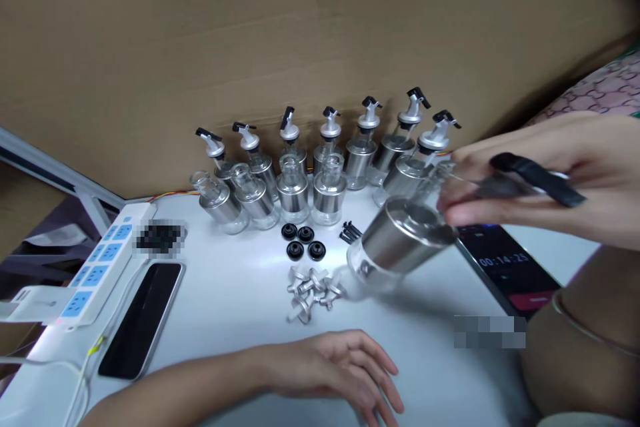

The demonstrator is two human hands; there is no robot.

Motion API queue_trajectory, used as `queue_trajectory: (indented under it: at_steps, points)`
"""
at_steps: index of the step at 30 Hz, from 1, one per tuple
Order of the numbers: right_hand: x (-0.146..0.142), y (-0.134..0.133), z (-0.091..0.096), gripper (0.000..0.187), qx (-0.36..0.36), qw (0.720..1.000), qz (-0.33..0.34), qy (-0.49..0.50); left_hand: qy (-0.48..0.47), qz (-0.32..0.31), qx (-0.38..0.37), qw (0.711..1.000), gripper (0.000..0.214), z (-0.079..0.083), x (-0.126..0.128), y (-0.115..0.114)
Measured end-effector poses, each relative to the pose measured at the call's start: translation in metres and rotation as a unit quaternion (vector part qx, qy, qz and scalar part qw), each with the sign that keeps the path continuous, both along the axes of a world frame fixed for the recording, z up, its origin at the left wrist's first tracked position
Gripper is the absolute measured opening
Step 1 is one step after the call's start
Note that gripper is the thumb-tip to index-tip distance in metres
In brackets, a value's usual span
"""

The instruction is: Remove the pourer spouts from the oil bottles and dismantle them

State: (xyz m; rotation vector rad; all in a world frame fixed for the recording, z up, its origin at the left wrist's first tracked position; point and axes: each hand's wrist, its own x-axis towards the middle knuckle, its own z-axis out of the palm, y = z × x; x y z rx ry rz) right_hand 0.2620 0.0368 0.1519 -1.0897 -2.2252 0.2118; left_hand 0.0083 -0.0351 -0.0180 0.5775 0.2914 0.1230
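My right hand [530,173] is closed around the neck and spout of an oil bottle [413,240], a glass bottle with a steel band. It is tilted above the table, and its black flip lever [540,177] sticks out past my fingers. Motion blurs this hand a little. Palm down near the front edge, my left hand [345,370] rests with fingers spread and nothing in them. Beyond it lies a pile of silver spout parts [313,290]. Several black stoppers [305,242] and small black sticks [351,232] sit behind the pile.
A row of capped oil bottles [360,153] stands against the cardboard wall [250,47], with several uncapped bottles [293,193] before it. On the left are a power strip [100,267] with cables and a phone [143,320]. Another phone [505,267] showing a timer lies at right.
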Motion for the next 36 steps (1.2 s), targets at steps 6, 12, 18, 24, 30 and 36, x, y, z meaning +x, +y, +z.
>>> queue_trajectory:
  at_steps: [6,12,18,24,30,36]
  points:
    - [0.015,0.022,0.004,0.053,0.066,0.988,-0.104,-0.089,-0.009,0.009,-0.025,1.000,0.046,0.001,0.002,0.001]
    - [-0.002,0.035,-0.005,0.036,0.015,0.973,-0.187,-0.131,-0.033,0.002,-0.027,0.999,0.042,0.001,0.001,0.002]
    - [-0.010,0.052,-0.020,0.026,-0.028,0.968,-0.179,-0.173,-0.035,-0.003,-0.020,0.999,0.043,0.001,0.001,0.002]
    - [-0.012,0.061,-0.036,0.037,0.019,0.979,-0.143,-0.144,-0.031,-0.009,-0.009,0.999,0.043,0.001,0.001,0.003]
    - [-0.010,0.069,-0.046,0.042,0.019,0.987,-0.099,-0.122,-0.032,-0.002,-0.014,0.999,0.045,0.002,0.001,0.003]
    - [-0.010,0.067,-0.044,0.038,0.022,0.988,-0.106,-0.110,-0.030,-0.004,-0.015,0.999,0.044,0.002,0.001,0.004]
